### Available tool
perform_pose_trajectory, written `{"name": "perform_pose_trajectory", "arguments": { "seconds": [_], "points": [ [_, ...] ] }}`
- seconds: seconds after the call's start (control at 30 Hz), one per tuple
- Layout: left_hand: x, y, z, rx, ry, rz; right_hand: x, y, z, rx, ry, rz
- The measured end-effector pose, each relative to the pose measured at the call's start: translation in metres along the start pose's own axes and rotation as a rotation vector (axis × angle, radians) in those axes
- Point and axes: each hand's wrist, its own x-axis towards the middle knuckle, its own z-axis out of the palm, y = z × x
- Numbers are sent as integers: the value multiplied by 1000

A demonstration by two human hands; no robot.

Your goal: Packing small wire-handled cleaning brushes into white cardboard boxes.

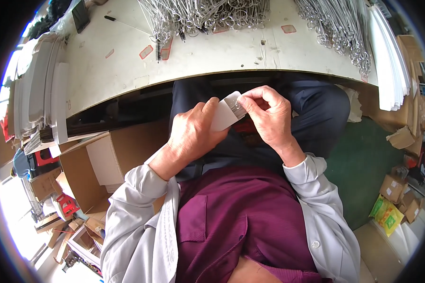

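Observation:
A slim white cardboard box (224, 116) is held above my lap, tilted, its upper end open. My left hand (193, 129) is closed around its lower part. Shiny wire ends (236, 105) show in the opening. My right hand (273, 118) pinches with thumb and fingers at that open end; whether the flap or the wires also sit in the pinch is hidden by the fingers.
Heaps of wire brushes with ring ends (212, 16) and more wires (340, 28) lie on the white table (113, 66). One loose brush (127, 26) lies left. White flat cartons (389, 61) stand right, others (38, 80) left. An open cardboard box (92, 165) stands below left.

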Motion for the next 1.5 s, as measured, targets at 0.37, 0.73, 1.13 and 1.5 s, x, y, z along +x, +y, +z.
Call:
{"name": "perform_pose_trajectory", "arguments": {
  "seconds": [0.37,0.73,1.13,1.5],
  "points": [
    [-4,-1,3,93,-68,-44,5,-4,-6,-463,-28,-332],
    [-7,2,13,73,-63,-83,-7,3,5,-371,-90,-429],
    [-11,4,21,-22,38,-42,-8,20,10,127,-100,204],
    [-13,4,25,-45,40,-26,-12,17,11,23,-103,149]
  ]
}}
